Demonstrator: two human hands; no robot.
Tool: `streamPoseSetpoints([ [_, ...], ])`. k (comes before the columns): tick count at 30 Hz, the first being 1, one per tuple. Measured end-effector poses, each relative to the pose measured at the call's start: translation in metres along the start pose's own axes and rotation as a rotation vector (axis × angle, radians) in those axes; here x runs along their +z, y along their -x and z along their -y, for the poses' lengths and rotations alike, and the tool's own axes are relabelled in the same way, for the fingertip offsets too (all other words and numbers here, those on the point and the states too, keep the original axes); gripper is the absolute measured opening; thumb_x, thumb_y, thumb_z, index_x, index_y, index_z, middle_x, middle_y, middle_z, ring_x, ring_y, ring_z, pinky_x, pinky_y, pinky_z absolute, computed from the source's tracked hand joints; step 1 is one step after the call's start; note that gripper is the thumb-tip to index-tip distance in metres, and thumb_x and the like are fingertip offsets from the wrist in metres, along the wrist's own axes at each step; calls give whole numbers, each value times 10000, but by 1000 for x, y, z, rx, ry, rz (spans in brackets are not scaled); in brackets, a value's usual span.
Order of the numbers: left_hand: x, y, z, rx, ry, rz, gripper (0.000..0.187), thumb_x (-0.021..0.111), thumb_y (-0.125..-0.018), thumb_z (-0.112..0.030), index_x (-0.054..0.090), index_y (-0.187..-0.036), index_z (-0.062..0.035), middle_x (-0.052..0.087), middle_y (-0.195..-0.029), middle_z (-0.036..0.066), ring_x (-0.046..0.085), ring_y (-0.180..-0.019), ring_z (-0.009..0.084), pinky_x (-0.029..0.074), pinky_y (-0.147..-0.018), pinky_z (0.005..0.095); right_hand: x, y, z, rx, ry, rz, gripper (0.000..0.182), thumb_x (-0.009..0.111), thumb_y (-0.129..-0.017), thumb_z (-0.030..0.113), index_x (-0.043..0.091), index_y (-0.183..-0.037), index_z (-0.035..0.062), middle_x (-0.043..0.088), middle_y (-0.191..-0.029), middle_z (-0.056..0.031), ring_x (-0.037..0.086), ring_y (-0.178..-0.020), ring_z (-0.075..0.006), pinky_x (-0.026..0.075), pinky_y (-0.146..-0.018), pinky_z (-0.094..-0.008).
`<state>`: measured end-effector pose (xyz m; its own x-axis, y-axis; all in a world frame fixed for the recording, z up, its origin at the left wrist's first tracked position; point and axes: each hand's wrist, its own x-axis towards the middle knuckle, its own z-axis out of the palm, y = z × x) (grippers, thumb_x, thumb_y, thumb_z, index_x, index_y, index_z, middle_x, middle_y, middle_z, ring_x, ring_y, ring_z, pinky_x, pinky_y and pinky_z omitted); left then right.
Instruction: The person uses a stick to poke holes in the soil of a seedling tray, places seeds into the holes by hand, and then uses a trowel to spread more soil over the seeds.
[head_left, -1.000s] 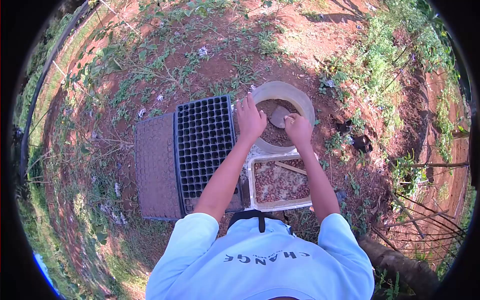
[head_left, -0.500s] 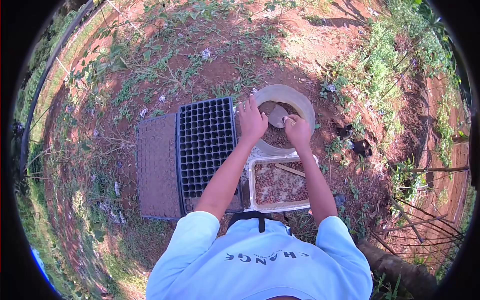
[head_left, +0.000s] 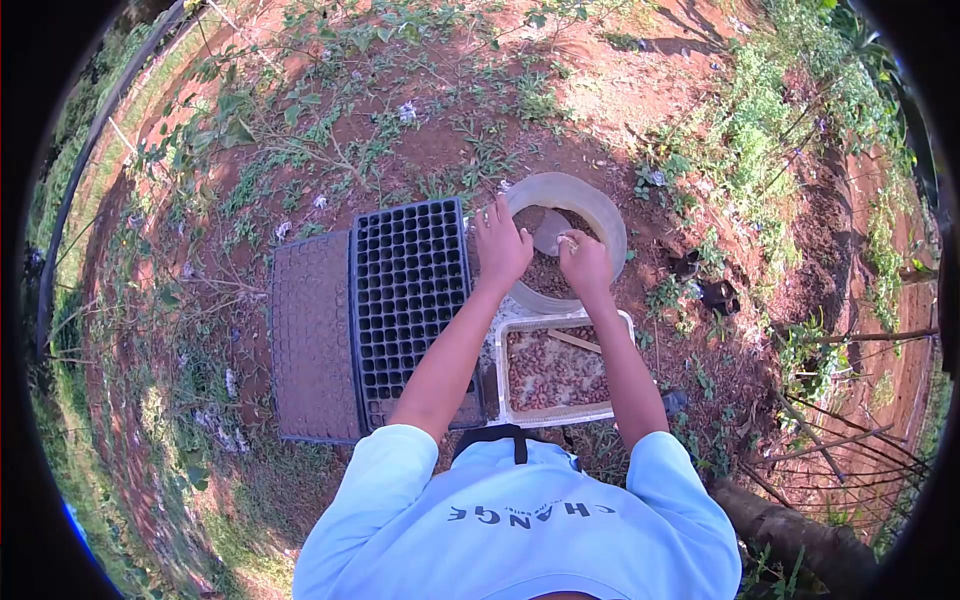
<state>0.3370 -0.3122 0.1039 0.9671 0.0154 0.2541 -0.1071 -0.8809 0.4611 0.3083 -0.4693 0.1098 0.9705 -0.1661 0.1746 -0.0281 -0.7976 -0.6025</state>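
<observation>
We steady the soil bucket's [head_left: 600, 205] rim with spread left hand [head_left: 501, 247] fingers while our right hand [head_left: 584, 262] grips the trowel [head_left: 553, 231], best scooped level.

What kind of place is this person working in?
Probably an outdoor garden plot or small nursery: bare red soil with weeds, a black seedling tray on the ground, and a round tub of soil under both hands.

Trays [head_left: 405, 300] and basin [head_left: 600, 205] on ground [head_left: 620, 90]
</observation>
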Motion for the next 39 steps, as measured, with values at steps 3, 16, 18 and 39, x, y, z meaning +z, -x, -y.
streamPoseSetpoints([
  [3, -4, 0, -2, -18, 36, 30, 740, 641, -804, -167, 287, -1412, 62, 463, -1290, 256, 387, -1259, 441, 316, -1088, 501, -2, -1, 0, 57, -36, -4, 297, 645, -849, 310, 720, -1014, 75, 694, -817, -219, 681, -800, -385, 535, -760, -467],
  [16, -7, 0, -3, -44, 38, 36, 755, 649, -794, -192, 291, -1418, 37, 443, -1328, 254, 426, -1223, 433, 363, -1056, 487, -21, 10, 14, 140, -82, -81, 307, 641, -846, 330, 727, -1014, 88, 692, -823, -217, 678, -807, -390, 529, -743, -463],
  [18, -6, 0, -3, -36, 42, 40, 752, 648, -795, -191, 290, -1418, 33, 442, -1328, 252, 425, -1218, 433, 367, -1051, 484, -23, 12, 13, 156, -54, -82, 304, 641, -847, 336, 728, -1015, 98, 691, -824, -215, 678, -810, -389, 529, -741, -464],
  [39, -2, 1, 0, -31, 75, -8, 718, 626, -799, -150, 301, -1417, 15, 475, -1274, 227, 430, -1217, 425, 383, -1040, 495, -48, 44, 9, 1, 84, -168, 286, 650, -875, 300, 695, -1086, 113, 707, -955, -143, 688, -818, -339, 545, -715, -426],
])
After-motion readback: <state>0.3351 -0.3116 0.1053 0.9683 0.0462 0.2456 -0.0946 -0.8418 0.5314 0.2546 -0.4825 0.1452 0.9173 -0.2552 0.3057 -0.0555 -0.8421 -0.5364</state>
